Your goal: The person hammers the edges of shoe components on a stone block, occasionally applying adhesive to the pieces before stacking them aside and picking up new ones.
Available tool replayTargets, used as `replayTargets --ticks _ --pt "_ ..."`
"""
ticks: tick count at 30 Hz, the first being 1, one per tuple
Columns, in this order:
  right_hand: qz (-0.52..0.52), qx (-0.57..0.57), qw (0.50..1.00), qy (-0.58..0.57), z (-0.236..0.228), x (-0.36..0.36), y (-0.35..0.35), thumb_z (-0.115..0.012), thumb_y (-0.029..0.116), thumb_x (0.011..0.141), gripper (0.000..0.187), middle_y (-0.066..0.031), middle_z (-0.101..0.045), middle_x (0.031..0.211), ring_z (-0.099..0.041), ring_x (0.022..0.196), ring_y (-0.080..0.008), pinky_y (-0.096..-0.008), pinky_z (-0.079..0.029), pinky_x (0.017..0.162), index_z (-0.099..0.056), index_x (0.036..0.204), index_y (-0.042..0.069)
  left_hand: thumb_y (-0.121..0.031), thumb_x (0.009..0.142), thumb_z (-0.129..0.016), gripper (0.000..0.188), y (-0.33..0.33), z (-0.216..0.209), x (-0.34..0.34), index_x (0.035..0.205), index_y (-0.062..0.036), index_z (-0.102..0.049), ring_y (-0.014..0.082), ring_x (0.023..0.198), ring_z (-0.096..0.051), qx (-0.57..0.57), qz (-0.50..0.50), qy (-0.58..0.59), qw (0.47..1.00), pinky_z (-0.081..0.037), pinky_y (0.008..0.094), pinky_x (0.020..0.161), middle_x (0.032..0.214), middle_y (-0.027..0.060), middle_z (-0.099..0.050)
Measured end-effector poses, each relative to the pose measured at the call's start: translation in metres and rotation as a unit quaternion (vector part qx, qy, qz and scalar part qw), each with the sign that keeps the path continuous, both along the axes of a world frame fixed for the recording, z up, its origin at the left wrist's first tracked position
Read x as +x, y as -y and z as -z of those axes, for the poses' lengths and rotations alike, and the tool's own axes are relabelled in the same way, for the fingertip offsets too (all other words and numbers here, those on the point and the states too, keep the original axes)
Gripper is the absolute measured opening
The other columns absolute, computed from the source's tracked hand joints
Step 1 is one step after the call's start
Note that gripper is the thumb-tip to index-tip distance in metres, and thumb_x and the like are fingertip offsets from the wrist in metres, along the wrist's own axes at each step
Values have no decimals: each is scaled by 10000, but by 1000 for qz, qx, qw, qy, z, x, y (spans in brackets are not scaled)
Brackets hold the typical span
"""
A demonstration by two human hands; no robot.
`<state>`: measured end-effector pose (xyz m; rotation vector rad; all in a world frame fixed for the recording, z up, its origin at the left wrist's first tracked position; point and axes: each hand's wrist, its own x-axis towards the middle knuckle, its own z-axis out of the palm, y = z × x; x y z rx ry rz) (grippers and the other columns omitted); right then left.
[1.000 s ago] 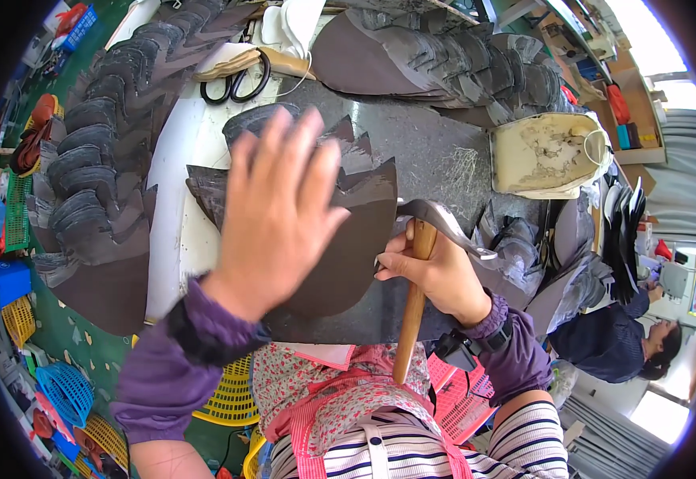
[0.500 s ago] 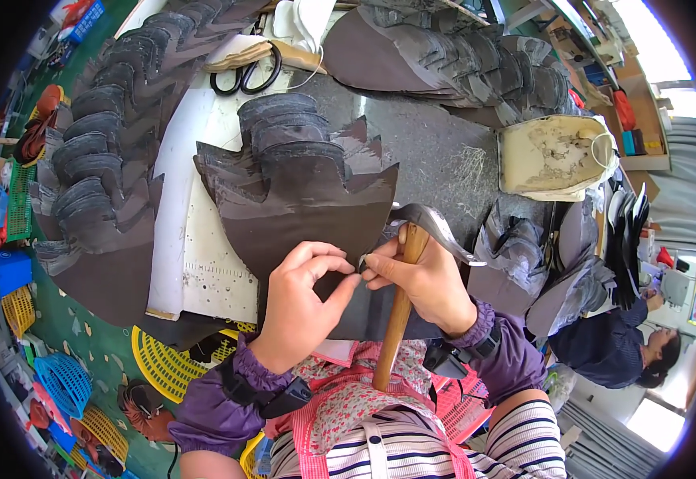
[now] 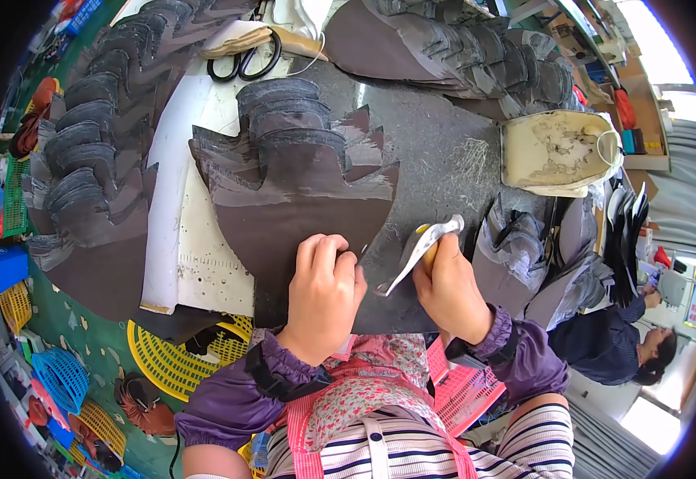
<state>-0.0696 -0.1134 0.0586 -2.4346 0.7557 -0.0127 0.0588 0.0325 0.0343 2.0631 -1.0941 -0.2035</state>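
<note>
A fanned stack of dark brown leather-like shoe pieces with grey edges lies in front of me. My left hand rests at its near edge, fingers curled and fingertips against the top piece; whatever they hold is hidden. To the right, my right hand is closed round a hammer. The hammer's pale metal head sticks out above the fist, tilted over the dark work surface, and most of its handle is hidden. A small light spot shows on the piece's edge just right of my left fingers.
More fanned pieces lie at the left, at the far right and near right. Black-handled scissors lie at the back. A worn cream container stands right. Yellow baskets sit below; a person is at right.
My hands have come apart from a shared pinch at the stack's edge. My right hand has moved right and turned the hammer, whose handle no longer shows. My left fingers have curled down onto the piece.
</note>
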Motion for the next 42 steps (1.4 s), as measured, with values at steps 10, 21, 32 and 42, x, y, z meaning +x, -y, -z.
replayTargets --ticks 10,21,32,42 --pt "-14 -59 992 -110 -3 -7 -4 -621 70 850 305 -299 -529 824 -567 677 -492 -540 -462 609 -382 984 -64 23 671 -694 169 3 1 -6 817 23 -608 326 984 -551 12 -1 61 998 -485 409 813 1003 121 -545" --pt "-148 -162 960 -173 -33 -4 8 -691 179 834 263 -182 -557 834 -600 694 -356 -435 -503 582 -508 853 -10 12 672 -696 173 1 6 -6 810 22 -593 342 1008 -547 31 -11 64 997 -483 417 832 1041 133 -550" --pt "-282 -127 948 75 -22 48 16 -686 128 753 197 -108 -571 911 -583 847 -282 -365 -513 705 -621 894 7 39 673 -692 208 8 11 -13 854 23 -592 348 997 -558 42 -30 98 994 -488 418 830 1043 145 -558" --pt "-470 -142 861 134 -1 68 28 -624 161 691 273 -116 -591 994 -574 1006 -288 -365 -498 845 -640 895 -20 54 698 -685 217 -8 9 14 891 34 -587 319 824 -619 -37 -60 -136 988 -521 396 713 999 140 -584"
